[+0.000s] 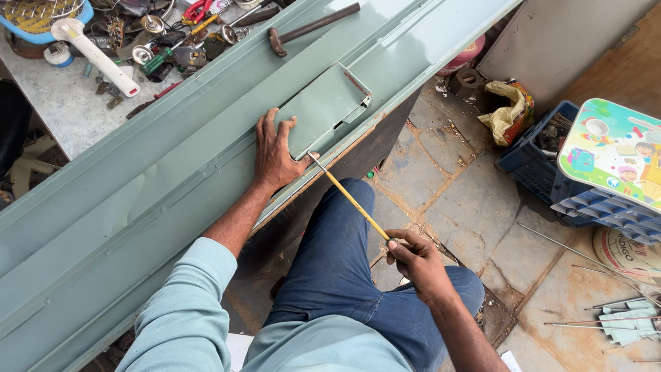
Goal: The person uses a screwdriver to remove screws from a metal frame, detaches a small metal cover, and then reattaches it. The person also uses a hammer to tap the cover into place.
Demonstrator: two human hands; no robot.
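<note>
The left hand (274, 153) lies flat with fingers spread on a long grey-green metal panel (138, 207) that runs from the lower left to the top right of the frame, its fingertips against a small raised metal box (323, 107) of the same colour at centre; the right hand (416, 262), lower centre, is pinched around a thin yellow-handled rod (348, 196) whose tip meets the box's near corner; a hammer (310, 27) rests on the panel at the top; a cluttered surface (69, 110) with tools fills the upper left; a blue crate (544, 165) stands on the stone floor (454, 200) at right.
</note>
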